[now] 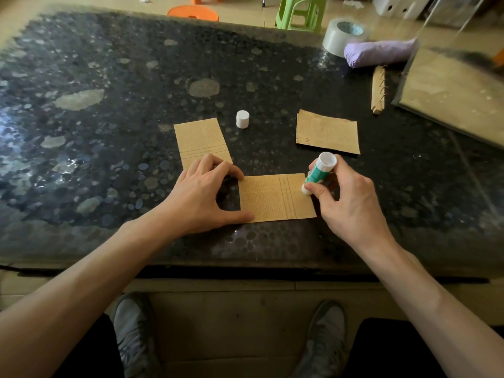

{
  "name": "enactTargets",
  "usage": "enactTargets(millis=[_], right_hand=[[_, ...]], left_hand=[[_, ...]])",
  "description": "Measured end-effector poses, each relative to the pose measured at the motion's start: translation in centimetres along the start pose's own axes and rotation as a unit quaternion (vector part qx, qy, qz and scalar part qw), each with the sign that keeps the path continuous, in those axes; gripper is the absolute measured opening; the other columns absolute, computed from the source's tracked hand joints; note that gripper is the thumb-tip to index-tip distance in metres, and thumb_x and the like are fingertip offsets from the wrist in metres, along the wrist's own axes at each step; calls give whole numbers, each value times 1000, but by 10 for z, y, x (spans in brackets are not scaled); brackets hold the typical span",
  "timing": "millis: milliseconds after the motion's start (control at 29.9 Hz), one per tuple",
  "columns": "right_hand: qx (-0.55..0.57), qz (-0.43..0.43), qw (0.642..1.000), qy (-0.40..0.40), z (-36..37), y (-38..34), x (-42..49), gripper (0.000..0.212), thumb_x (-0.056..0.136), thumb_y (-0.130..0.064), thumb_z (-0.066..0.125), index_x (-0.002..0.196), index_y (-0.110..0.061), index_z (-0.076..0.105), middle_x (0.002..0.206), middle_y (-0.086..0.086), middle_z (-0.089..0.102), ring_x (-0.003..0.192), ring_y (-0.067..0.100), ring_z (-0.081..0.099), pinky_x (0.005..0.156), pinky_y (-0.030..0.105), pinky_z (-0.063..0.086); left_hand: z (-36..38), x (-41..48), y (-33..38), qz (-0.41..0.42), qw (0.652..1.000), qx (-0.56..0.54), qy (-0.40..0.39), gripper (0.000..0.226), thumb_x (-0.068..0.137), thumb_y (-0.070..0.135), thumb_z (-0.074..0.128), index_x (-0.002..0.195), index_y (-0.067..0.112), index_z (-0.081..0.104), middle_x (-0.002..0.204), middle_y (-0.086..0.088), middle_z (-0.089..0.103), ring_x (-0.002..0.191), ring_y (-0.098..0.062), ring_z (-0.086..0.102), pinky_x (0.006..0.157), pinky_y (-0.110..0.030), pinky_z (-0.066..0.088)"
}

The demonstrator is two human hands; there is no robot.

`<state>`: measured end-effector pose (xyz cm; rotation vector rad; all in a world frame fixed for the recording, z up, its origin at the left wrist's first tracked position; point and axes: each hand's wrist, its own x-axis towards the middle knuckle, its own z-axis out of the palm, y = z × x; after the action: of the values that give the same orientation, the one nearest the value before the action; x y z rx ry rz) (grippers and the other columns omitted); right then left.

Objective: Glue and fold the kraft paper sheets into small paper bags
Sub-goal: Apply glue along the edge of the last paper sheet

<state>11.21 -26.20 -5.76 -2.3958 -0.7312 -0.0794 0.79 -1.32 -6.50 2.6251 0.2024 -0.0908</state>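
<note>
A printed kraft paper sheet (pixel 275 197) lies flat near the table's front edge. My left hand (pixel 201 195) holds down its left edge, thumb and fingertips spread on the paper. My right hand (pixel 346 197) grips a green and white glue stick (pixel 319 171), whose lower end touches the sheet's right edge. The stick's white cap (pixel 242 119) stands alone farther back. A second kraft sheet (pixel 201 141) lies behind my left hand, partly under its fingers. A third kraft piece (pixel 327 131) lies at the back right.
The dark speckled stone table (pixel 109 118) spreads wide to the left. At the back right lie a tape roll (pixel 344 35), a purple folded umbrella (pixel 379 52), a wooden strip (pixel 378 90) and a clear box (pixel 452 88). Plastic stools (pixel 300 12) stand on the floor behind.
</note>
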Motion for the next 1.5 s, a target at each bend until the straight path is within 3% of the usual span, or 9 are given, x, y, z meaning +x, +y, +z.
enactTargets(millis=[167, 334, 468, 568, 668, 802, 935, 1169, 1503], right_hand=[[11, 14, 1000, 0, -6, 0, -4, 28, 94, -22, 75, 119, -15, 63, 110, -8, 67, 96, 3, 61, 77, 4, 45], [147, 29, 987, 57, -17, -7, -2, 29, 96, -26, 74, 122, -20, 64, 113, -9, 68, 108, 7, 67, 93, 29, 58], [213, 16, 972, 95, -21, -20, 5, 25, 98, -24, 73, 119, -13, 65, 108, -6, 69, 100, 10, 70, 85, 24, 58], [256, 31, 958, 127, -20, -22, 10, 27, 98, -22, 72, 121, -11, 64, 115, -1, 69, 109, 12, 70, 94, 31, 59], [239, 32, 966, 91, -13, -22, 10, 31, 96, -26, 75, 123, -14, 65, 114, -2, 71, 108, 11, 70, 94, 35, 60], [201, 6, 979, 8, 9, -33, 4, 39, 91, -23, 80, 125, -18, 64, 114, -10, 71, 107, 0, 69, 91, 20, 57], [192, -4, 981, -37, 25, -41, 7, 34, 90, -27, 80, 120, -19, 65, 114, -11, 72, 107, 2, 69, 92, 28, 59], [150, -18, 985, -77, 37, -51, 10, 34, 92, -35, 78, 121, -30, 59, 109, -27, 61, 103, -22, 57, 80, -1, 45], [107, -32, 989, -101, 32, -48, 11, 34, 92, -31, 76, 125, -32, 67, 106, -29, 62, 104, -15, 60, 86, 6, 47]], left_hand=[[0, 1, -1, -3, 1000, -5, 1, 85, 61, 79, 70, 133, 41, 48, 129, 14, 34, 128, -11, 33, 112, -38, 28], [0, 2, 0, -4, 1000, -6, -4, 83, 62, 77, 71, 133, 42, 47, 128, 15, 32, 130, -12, 33, 111, -37, 27], [-1, 4, 1, -6, 1000, -2, -4, 82, 63, 75, 75, 132, 41, 48, 133, 11, 36, 130, -14, 34, 111, -38, 29], [-1, 3, 1, -5, 1000, -3, -3, 80, 64, 74, 76, 132, 41, 48, 134, 10, 37, 130, -14, 34, 111, -38, 29], [0, 2, 0, -4, 1000, -2, -1, 82, 63, 76, 74, 132, 41, 47, 133, 11, 37, 127, -11, 33, 111, -37, 28], [0, 5, -2, -6, 1000, 0, -2, 82, 63, 76, 74, 132, 42, 47, 132, 13, 35, 122, -6, 28, 108, -35, 28], [3, 4, -3, 2, 1000, 2, 12, 81, 64, 76, 75, 132, 43, 47, 129, 14, 35, 120, -6, 29, 105, -32, 27], [4, 3, -4, 8, 1000, 1, 21, 82, 60, 80, 67, 131, 42, 47, 128, 11, 37, 123, -10, 33, 102, -30, 25], [1, 2, -1, 2, 1000, 7, 10, 79, 66, 76, 73, 132, 42, 46, 132, 9, 37, 126, -12, 33, 107, -35, 29]])
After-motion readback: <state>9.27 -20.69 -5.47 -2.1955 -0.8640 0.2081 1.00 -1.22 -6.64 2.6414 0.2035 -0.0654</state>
